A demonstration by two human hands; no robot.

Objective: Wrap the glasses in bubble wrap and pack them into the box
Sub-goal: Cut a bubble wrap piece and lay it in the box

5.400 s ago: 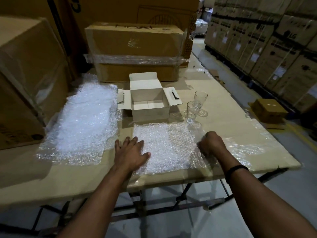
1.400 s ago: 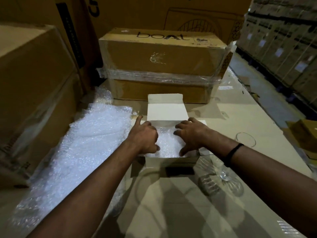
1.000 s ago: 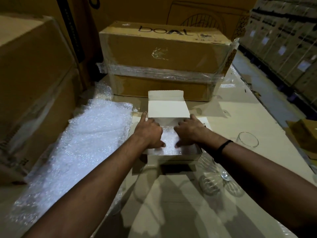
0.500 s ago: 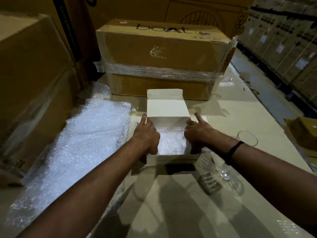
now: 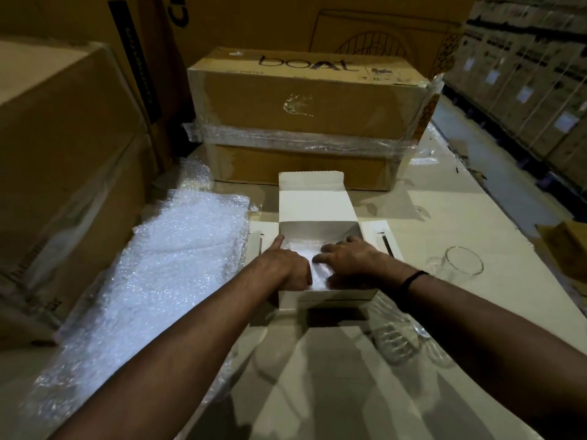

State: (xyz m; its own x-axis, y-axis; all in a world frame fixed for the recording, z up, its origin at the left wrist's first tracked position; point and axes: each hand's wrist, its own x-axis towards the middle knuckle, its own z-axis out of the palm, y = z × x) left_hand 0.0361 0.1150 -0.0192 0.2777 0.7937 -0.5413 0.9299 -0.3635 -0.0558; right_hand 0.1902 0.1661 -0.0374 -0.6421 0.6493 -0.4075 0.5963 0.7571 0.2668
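A small white box (image 5: 317, 204) stands open at the table's middle, flaps spread out. A sheet of bubble wrap (image 5: 303, 247) lies inside it. My left hand (image 5: 290, 265) and my right hand (image 5: 347, 260) are both down in the box, pressing flat on that sheet. A clear glass (image 5: 462, 265) stands to the right of the box. A second glass (image 5: 397, 339) stands nearer, under my right forearm. A large pile of bubble wrap (image 5: 158, 268) lies left of the box.
A brown "boAt" carton (image 5: 305, 100) bound in clear film stands just behind the white box. Big cartons (image 5: 57, 154) wall the left side. The table's right edge drops to an aisle lined with stacked cartons (image 5: 533, 74). A small brown box (image 5: 568, 242) sits at the far right.
The sheet I flattened on the table now lies inside the box. In the last second my hands spread to the box's sides, then came back together on the sheet.
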